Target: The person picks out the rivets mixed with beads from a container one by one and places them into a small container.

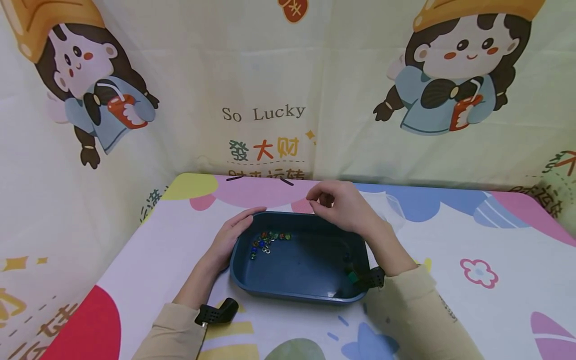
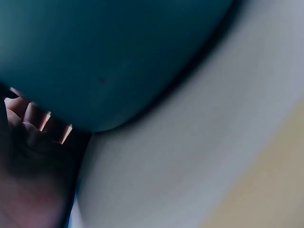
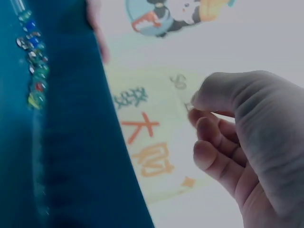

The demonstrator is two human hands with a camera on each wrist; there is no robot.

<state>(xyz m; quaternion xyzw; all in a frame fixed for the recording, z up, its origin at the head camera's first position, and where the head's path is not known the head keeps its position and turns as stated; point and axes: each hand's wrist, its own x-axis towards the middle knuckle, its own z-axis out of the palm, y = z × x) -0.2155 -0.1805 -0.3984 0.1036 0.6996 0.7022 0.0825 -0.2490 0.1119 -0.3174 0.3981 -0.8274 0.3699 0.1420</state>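
A dark blue tray (image 1: 299, 297) stands before me with several small glass beads (image 1: 262, 243) at its far left, green, blue and reddish. A few small silver rings (image 1: 266, 250) lie among them. Along the tray's left wall and far corner rests my left hand (image 1: 227, 237), fingers fairly straight against the outside. My right hand (image 1: 342, 207) hovers over the far rim, right of the middle. In the right wrist view its thumb (image 3: 223, 90) meets the index finger, with the other fingers curled. Whether anything tiny is between those fingertips cannot be seen.
A clear plastic bag (image 1: 390, 207) lies on the table behind my right wrist. The colourful tablecloth (image 1: 450, 240) reaches to a printed backdrop (image 1: 351, 90) at the rear. Black wrist cameras sit on both wrists; the right one (image 1: 375, 277) overlaps the tray's right rim.
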